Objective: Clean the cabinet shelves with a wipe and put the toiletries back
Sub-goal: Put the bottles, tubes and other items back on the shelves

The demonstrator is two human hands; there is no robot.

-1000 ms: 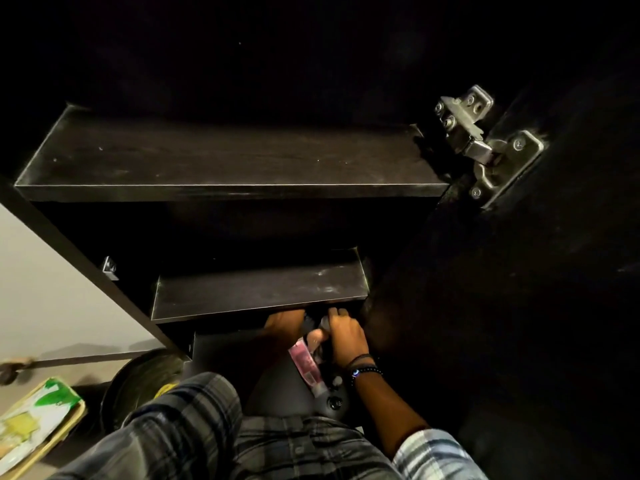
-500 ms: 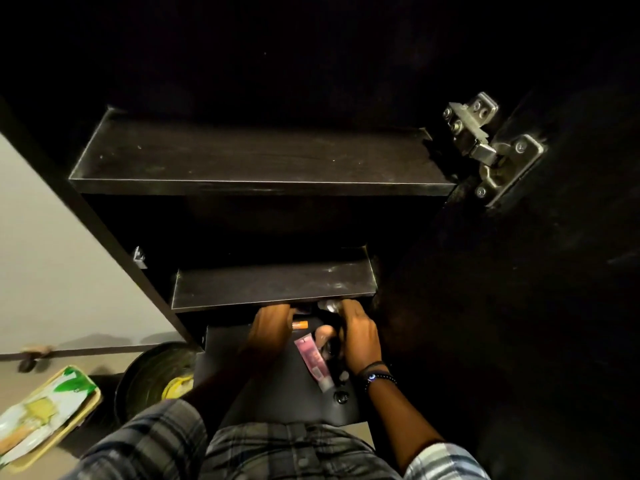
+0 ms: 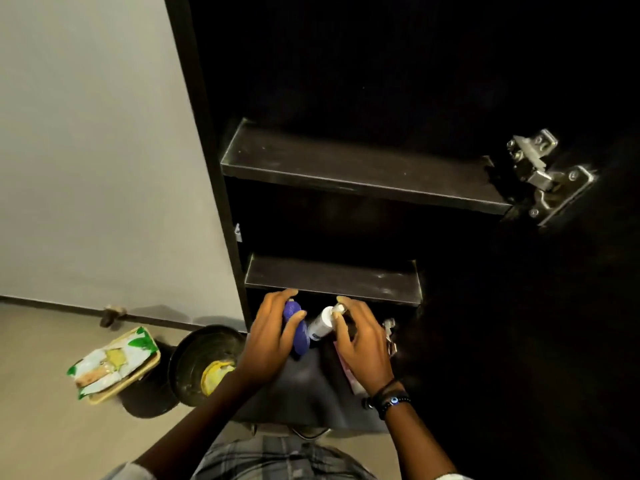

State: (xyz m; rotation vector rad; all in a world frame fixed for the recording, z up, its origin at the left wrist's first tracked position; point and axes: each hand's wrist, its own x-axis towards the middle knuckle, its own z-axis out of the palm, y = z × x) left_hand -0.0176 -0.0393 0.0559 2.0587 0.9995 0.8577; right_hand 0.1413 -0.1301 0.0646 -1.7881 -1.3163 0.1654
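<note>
A dark cabinet stands open with two bare shelves, an upper shelf point(image 3: 360, 168) and a lower shelf point(image 3: 332, 278). Below the lower shelf, my left hand point(image 3: 273, 337) grips a blue bottle point(image 3: 298, 332). Beside it my right hand point(image 3: 362, 344) holds a white bottle point(image 3: 320, 325) by its cap end. A pink tube point(image 3: 351, 374) lies under my right hand, mostly hidden. All of this is above a dark seat-like surface point(image 3: 304, 386) in front of the cabinet.
A dark round bin point(image 3: 194, 362) with a yellow item inside sits on the floor at the left. A green-and-white wipes pack point(image 3: 114, 362) lies further left. The open door with metal hinges point(image 3: 543, 174) is at the right. A pale wall is left of the cabinet.
The view has swung left and pulled back. Both hands have come out from under the lower shelf, each now holding a bottle; the pink tube lies beneath my right hand.
</note>
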